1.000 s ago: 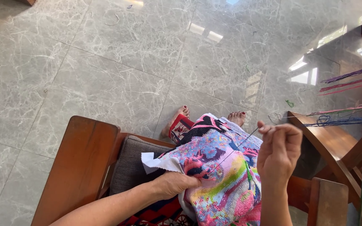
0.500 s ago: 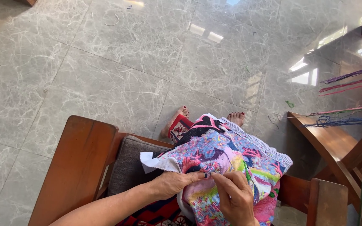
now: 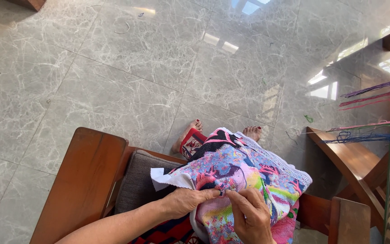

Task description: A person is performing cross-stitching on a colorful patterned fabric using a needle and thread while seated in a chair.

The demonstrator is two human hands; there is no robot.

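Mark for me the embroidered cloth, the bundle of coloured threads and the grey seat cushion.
embroidered cloth (image 3: pixel 244 174): head view, on the stitched pink and blue middle of the fabric.
coloured threads (image 3: pixel 371 95): head view, on the purple and red strands hanging at the right.
grey seat cushion (image 3: pixel 143 180): head view, on its bare top surface.

At the bottom of the frame my left hand grips the colourful embroidered cloth over my lap, while my right hand pinches at it, fingertips meeting. Wooden armrest lower left, marble floor above.
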